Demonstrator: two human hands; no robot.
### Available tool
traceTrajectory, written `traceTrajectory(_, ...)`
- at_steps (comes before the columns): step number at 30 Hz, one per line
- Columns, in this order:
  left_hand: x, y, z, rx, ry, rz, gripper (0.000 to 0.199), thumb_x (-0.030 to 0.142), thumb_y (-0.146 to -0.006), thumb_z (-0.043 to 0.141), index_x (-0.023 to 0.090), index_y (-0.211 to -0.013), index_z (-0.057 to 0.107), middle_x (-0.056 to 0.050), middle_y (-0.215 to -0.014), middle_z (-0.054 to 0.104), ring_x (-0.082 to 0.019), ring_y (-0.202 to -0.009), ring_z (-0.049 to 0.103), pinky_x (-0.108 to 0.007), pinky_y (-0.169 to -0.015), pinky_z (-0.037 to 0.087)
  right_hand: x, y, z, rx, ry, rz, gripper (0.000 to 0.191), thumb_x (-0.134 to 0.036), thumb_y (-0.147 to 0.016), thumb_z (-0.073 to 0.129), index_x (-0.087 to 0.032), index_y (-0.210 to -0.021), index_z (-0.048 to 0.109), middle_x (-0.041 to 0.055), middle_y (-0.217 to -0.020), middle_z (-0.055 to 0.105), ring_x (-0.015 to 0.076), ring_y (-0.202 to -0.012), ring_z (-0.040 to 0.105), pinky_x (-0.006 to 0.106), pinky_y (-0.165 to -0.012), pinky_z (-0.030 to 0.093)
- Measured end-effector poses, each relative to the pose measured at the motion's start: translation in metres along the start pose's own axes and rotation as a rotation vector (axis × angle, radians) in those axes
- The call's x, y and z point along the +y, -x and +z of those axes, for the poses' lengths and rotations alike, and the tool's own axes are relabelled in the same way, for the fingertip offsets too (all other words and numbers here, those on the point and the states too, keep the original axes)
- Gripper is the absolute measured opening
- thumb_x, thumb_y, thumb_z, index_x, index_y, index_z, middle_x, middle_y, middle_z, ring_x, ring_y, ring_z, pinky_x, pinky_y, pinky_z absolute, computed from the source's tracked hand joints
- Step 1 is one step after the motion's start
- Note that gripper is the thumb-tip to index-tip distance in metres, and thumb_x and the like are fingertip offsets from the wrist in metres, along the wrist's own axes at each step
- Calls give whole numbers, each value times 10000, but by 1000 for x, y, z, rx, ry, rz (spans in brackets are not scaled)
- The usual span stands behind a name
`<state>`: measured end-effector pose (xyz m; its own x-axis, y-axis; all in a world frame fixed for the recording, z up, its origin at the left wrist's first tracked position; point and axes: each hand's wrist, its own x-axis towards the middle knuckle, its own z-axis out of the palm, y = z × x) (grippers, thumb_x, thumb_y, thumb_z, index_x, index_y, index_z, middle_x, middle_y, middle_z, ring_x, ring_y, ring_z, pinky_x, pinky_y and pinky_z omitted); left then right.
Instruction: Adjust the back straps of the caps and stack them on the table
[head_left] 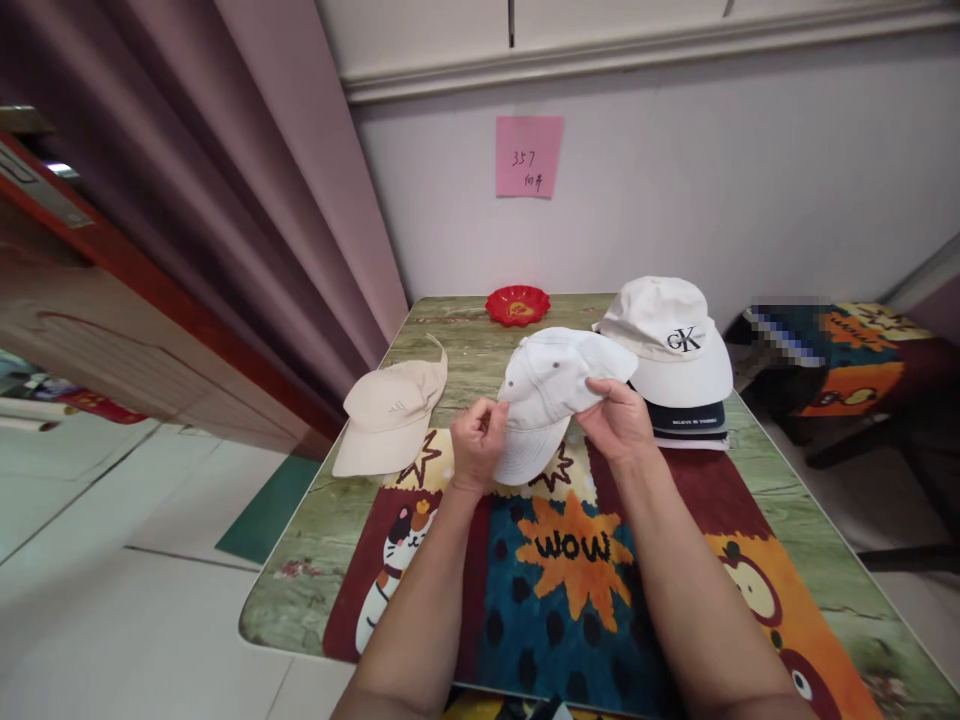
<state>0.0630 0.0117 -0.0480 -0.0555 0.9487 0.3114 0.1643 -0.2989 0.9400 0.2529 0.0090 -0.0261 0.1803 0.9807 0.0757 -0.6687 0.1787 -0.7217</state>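
Observation:
A white baseball cap is held between my two hands above the patterned mat, its brim tilted down toward me. My left hand pinches the cap's edge near the brim on the left. My right hand grips the cap's right side, thumb on the outside and fingers partly hidden beneath. To the left lies a beige cap with a small striped logo and its back strap sticking up. On the right, a white cap with black letters tops a stack that includes a dark cap.
A red scalloped dish sits at the back of the wood-patterned table. The colourful mat covers its middle. A pink note is stuck to the wall. Purple curtain hangs at left; a covered stool stands at right.

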Motion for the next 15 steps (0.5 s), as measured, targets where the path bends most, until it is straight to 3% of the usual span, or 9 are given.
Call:
traceTrajectory(4,-2,-2,-8,-525,265,-380,674,752,-879,482,159,-631,685,-97,-574,675,-102,-357,428,-237,-378,311,-8,6,8,-18,29,-52,475,-191,-655,642,-252,-1125,676,16,-1034,779,250,-1198,665,452,-1073,518)
traceTrajectory(6,-3,-4,-14,-750,357,-603,838,852,-850,365,115,-754,753,-179,-654,726,-151,-361,518,-257,-356,349,-12,10,13,-43,41,-38,505,-202,-622,644,-256,-1122,680,18,-1020,777,263,-1204,657,461,-1072,513)
traceTrajectory(8,-4,-6,-19,-853,402,-781,948,908,-812,296,92,-857,776,-224,-690,732,-238,-444,629,-312,-393,446,-14,16,17,-65,63,-14,519,-236,-596,653,-261,-1113,687,26,-1002,776,288,-1200,654,483,-1064,511)
traceTrajectory(11,-5,-8,-21,-821,494,-887,1052,932,-795,172,93,-1015,768,-223,-752,742,-325,-596,712,-402,-482,538,-14,26,19,-71,109,1,485,-409,-619,695,-267,-1083,696,51,-957,766,333,-1166,662,517,-1031,519)
traceTrajectory(13,-6,-8,-17,-676,605,-823,987,883,-851,154,143,-1148,736,-187,-879,765,-338,-757,744,-439,-592,587,-12,31,15,-88,150,-8,534,-578,-625,734,-266,-1057,699,67,-927,751,347,-1140,666,511,-997,531)
traceTrajectory(15,-7,-5,-9,-455,705,-722,792,782,-938,250,196,-1215,704,-145,-1002,769,-329,-947,737,-461,-742,608,-10,33,10,-132,217,-5,593,-668,-582,793,-256,-999,705,69,-890,731,341,-1084,674,469,-936,554)
